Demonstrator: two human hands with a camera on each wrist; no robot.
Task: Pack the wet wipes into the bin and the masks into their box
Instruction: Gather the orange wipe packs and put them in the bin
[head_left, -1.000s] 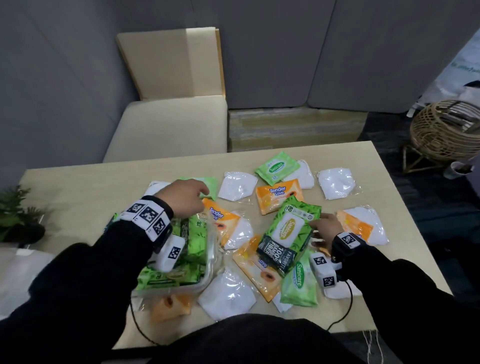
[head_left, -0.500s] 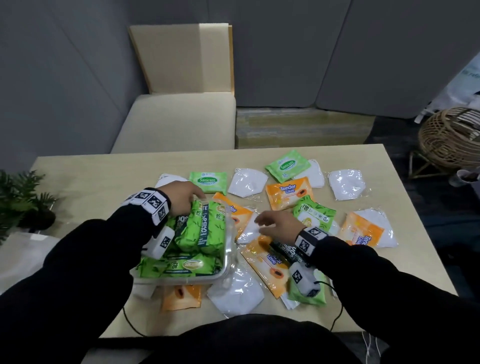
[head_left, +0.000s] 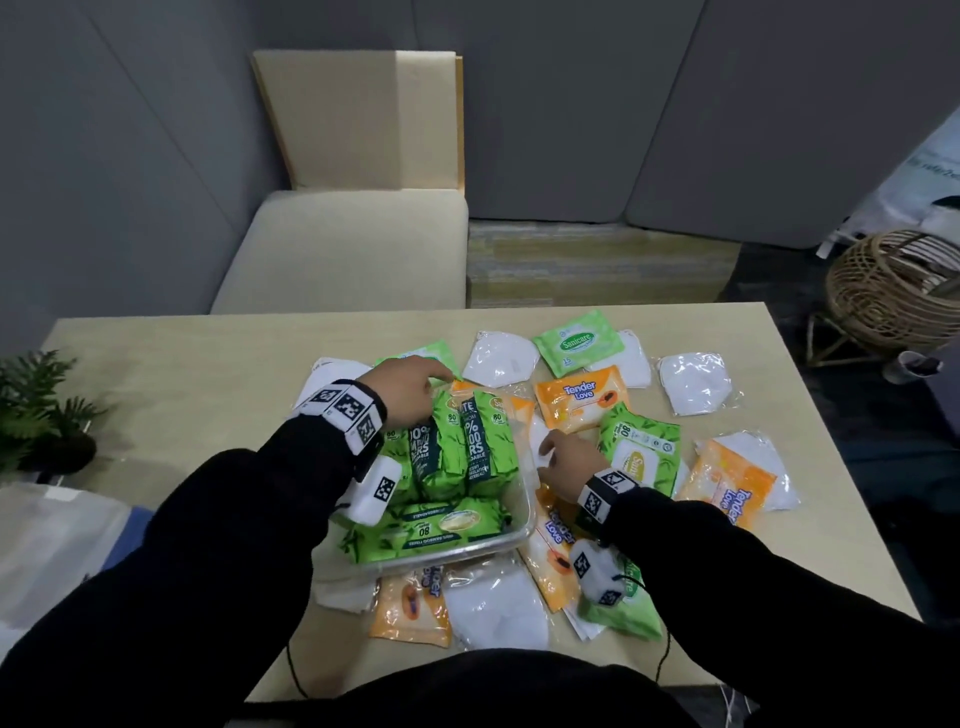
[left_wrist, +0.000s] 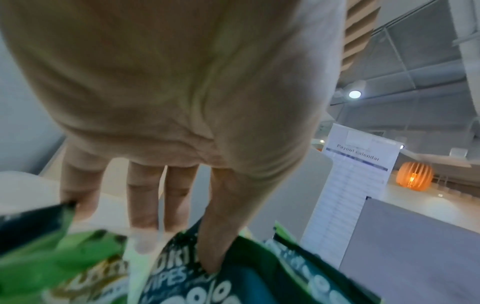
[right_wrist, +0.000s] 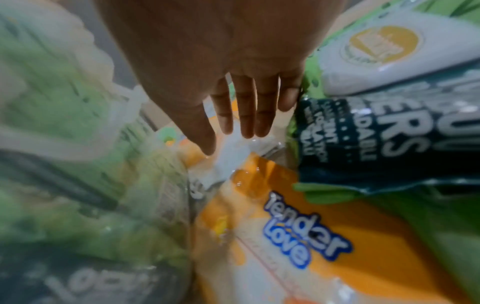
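Observation:
A clear plastic bin (head_left: 524, 530) holds several green wet wipe packs (head_left: 457, 452), some standing on end. My left hand (head_left: 415, 384) reaches over the bin's far end. In the left wrist view this hand (left_wrist: 176, 246) has straight fingers, and its thumb presses on a dark-green pack (left_wrist: 233, 277). My right hand (head_left: 558, 457) lies flat just right of the bin, fingers straight, holding nothing. In the right wrist view its fingertips (right_wrist: 246, 131) hover over a wrapped white mask (right_wrist: 233, 158) beside an orange Tender Love pack (right_wrist: 311, 246). A large green pack (head_left: 639, 457) lies right of that hand.
More orange packs (head_left: 579, 397), a small green Sanicare pack (head_left: 579, 343) and wrapped white masks (head_left: 501, 358) (head_left: 693, 382) are scattered over the table (head_left: 156, 364). A plant (head_left: 36, 410) stands at the left edge. A wicker basket (head_left: 893, 291) sits on the floor at right.
My right hand has left the large green pack and moved left to the bin's right side. My left hand has stayed over the bin's far end.

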